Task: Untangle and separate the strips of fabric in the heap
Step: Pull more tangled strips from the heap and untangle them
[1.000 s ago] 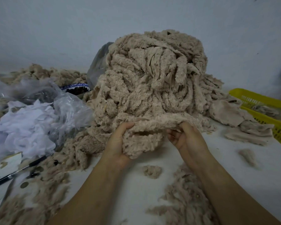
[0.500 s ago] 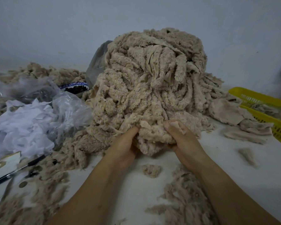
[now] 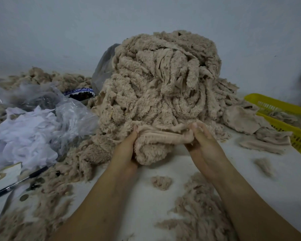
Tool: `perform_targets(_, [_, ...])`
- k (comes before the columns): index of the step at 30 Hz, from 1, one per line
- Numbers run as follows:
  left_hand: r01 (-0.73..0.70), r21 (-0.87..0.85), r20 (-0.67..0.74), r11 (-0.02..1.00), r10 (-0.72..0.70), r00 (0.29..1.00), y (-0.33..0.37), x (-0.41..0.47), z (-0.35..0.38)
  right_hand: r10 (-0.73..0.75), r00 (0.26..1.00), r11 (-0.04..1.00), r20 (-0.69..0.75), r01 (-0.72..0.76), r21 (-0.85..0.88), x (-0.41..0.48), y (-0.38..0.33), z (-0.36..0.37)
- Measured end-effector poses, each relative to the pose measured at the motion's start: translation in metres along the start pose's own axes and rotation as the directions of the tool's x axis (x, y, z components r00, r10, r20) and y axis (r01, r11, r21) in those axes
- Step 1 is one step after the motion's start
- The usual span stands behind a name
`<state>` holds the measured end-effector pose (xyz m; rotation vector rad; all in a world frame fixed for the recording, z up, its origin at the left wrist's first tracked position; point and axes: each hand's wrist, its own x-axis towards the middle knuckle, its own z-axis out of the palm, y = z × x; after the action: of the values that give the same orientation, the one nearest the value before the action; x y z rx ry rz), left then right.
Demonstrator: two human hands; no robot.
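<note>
Strip (image 3: pixel 163 136) (beige) in left hand (image 3: pixel 125 153), right hand (image 3: pixel 203 146)

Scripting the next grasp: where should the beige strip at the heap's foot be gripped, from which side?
Probably at its two ends, from the near side, as the left hand and right hand do: the strip lies crosswise along the front of the heap, ends exposed, its middle bunched into the tangle below.

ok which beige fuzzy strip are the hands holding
The folded beige fleece strip at the near foot of the heap, stretched between left hand and right hand; others lie unheld.
</note>
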<state>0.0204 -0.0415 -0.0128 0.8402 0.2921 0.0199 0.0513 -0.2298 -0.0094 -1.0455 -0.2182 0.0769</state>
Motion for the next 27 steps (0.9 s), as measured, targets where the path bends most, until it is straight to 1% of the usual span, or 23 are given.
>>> perform_targets(1, [0.001,-0.010,-0.006,1.000,-0.001,1.000,0.001,0.000,0.000,-0.024,1.000,0.991,0.017,0.026,-0.131,-0.001,0.002,0.000])
perform_targets(2, [-0.006,-0.013,-0.016,1.000,0.006,1.000,0.001,-0.001,0.000,-0.059,0.998,0.936,0.037,0.068,-0.346,-0.002,0.004,0.000])
perform_targets(3, [-0.028,0.002,-0.036,1.000,0.028,0.999,0.001,-0.001,0.001,-0.096,0.993,0.823,0.066,0.117,-0.556,-0.003,0.007,0.000])
perform_targets(4, [-0.068,0.042,-0.074,0.997,0.071,0.995,0.000,0.000,0.001,-0.134,0.986,0.698,0.100,0.166,-0.697,-0.003,0.009,-0.001])
perform_targets(5, [-0.117,0.107,-0.117,0.987,0.129,0.985,-0.002,0.001,0.000,-0.159,0.981,0.603,0.114,0.188,-0.775,-0.003,0.011,-0.001])
perform_targets(6, [-0.164,0.181,-0.147,0.970,0.192,0.970,-0.003,0.003,-0.001,-0.172,0.980,0.564,0.102,0.183,-0.806,-0.004,0.011,-0.001])
perform_targets(7, [-0.204,0.250,-0.158,0.947,0.248,0.956,-0.004,0.004,-0.001,-0.183,0.980,0.566,0.076,0.168,-0.807,-0.005,0.011,-0.001])
perform_targets(9, [-0.255,0.309,-0.129,0.916,0.306,0.943,-0.006,0.003,0.001,-0.199,0.979,0.613,0.032,0.150,-0.776,-0.007,0.009,-0.002])
perform_targets(10, [-0.257,0.311,-0.114,0.915,0.304,0.946,-0.007,0.000,0.003,-0.198,0.980,0.613,0.018,0.138,-0.778,-0.007,0.009,-0.002])
perform_targets(13, [-0.227,0.323,-0.076,0.919,0.265,0.961,-0.010,-0.001,0.004,-0.199,0.979,0.542,0.042,0.146,-0.828,-0.006,0.011,-0.001])
perform_targets(16, [-0.163,0.300,-0.021,0.940,0.177,0.984,-0.011,-0.004,0.004,-0.139,0.979,0.554,0.148,0.201,-0.808,-0.007,0.017,0.001])
perform_targets(18, [-0.130,0.323,0.023,0.937,0.129,0.991,-0.012,-0.007,0.006,-0.065,0.976,0.558,0.210,0.210,-0.803,-0.009,0.022,0.004])
perform_targets(19, [-0.137,0.342,0.042,0.929,0.131,0.991,-0.014,-0.008,0.006,-0.048,0.969,0.554,0.241,0.227,-0.801,-0.010,0.024,0.006])
perform_targets(22, [-0.199,0.388,0.101,0.900,0.173,0.980,-0.018,-0.012,0.010,-0.098,0.955,0.492,0.281,0.292,-0.820,-0.010,0.027,0.011])
perform_targets(25, [-0.206,0.443,0.101,0.872,0.179,0.979,-0.020,-0.012,0.010,-0.183,0.938,0.458,0.295,0.346,-0.819,-0.011,0.024,0.014])
perform_targets(27, [-0.218,0.493,0.121,0.842,0.182,0.976,-0.021,-0.012,0.010,-0.234,0.911,0.400,0.340,0.409,-0.820,-0.011,0.022,0.017])
